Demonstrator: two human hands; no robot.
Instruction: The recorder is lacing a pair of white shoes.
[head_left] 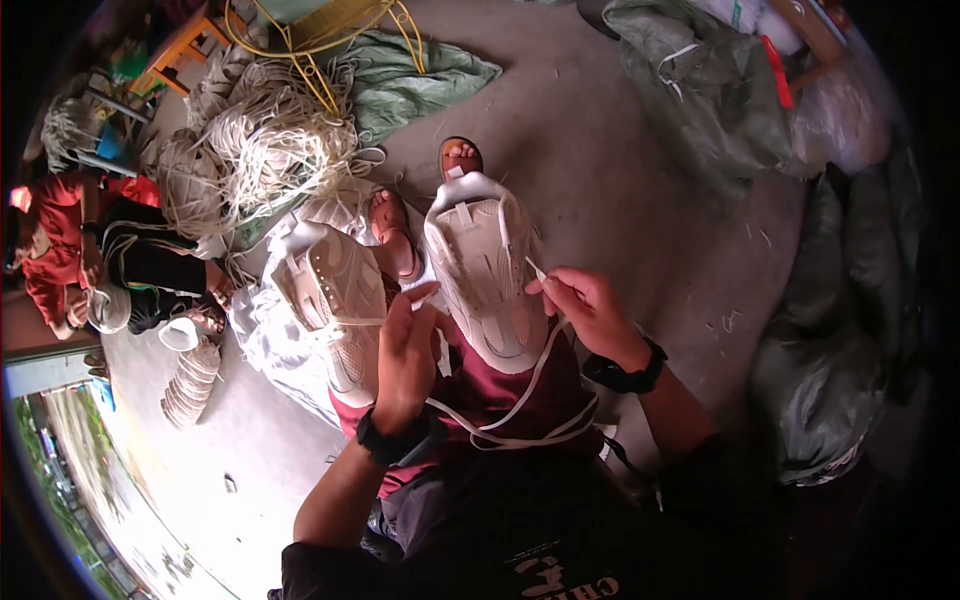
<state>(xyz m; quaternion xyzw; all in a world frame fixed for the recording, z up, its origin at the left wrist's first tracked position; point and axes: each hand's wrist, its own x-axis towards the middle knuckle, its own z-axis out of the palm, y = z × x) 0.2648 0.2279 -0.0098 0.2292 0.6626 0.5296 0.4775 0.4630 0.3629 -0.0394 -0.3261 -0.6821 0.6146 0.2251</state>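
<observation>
A cream sneaker (478,262) with a mesh upper rests on my maroon-clad lap, its toe toward me. A second cream sneaker (338,292) lies to its left, a lace across its front. My right hand (592,312) pinches a white shoelace (515,440), whose tip pokes up beside the right sneaker's eyelets. Beside that sneaker's left edge, my left hand (405,345) is closed with a short pale lace end at its fingertips. The shoelace hangs in a loose loop over my lap between both hands.
A big heap of pale laces (275,150) lies by a yellow metal stand (345,30). At left sits a person in red (60,245), near a lace bundle (192,382) on the floor. Dark sacks (830,370) line the right side, a grey-green sack (690,90) behind.
</observation>
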